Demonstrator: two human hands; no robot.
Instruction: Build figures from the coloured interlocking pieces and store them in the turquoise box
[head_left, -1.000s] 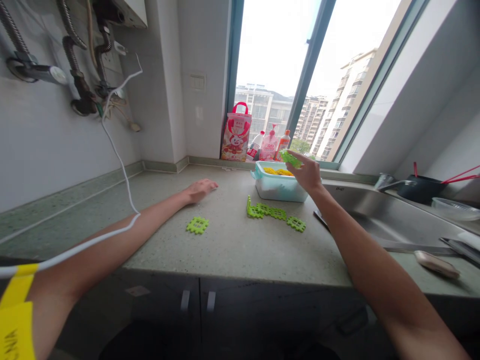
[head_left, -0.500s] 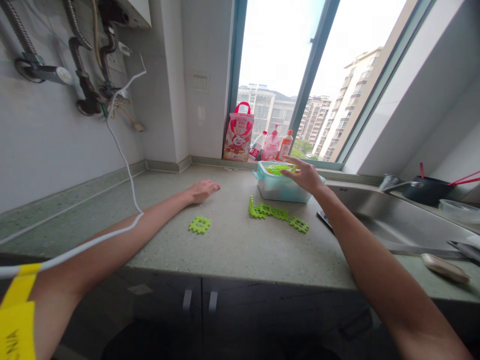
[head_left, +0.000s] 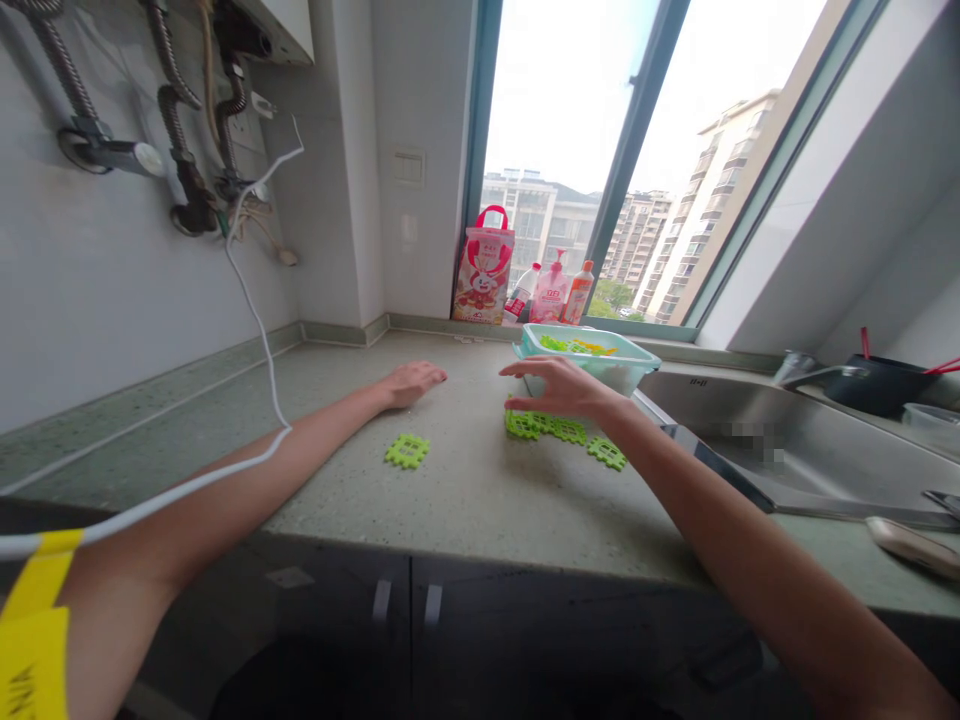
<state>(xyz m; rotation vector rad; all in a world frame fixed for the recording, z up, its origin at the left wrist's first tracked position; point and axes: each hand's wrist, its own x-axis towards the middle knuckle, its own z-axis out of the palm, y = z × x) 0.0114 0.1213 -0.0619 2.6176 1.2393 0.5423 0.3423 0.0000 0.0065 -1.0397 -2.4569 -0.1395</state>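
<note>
My right hand hovers over the counter in front of the teal plastic box, its thumb and fingers apart around no visible object. Just below it lie several green interlocking plastic tiles, partly covered by the hand, with one more green tile close to my right wrist. My left hand rests on the counter with fingers loosely stretched out and nothing seen in them. Nearer the front edge, a single green tile lies flat. Green and yellow pieces fill the open box.
A steel sink with a faucet is at the right, a dark pot behind it. On the windowsill stand a pink bag and several bottles. A white cable hangs across my left forearm.
My right hand has moved from over the box down and left to above the green tiles. The view has shifted slightly; my left hand stays on the counter.
</note>
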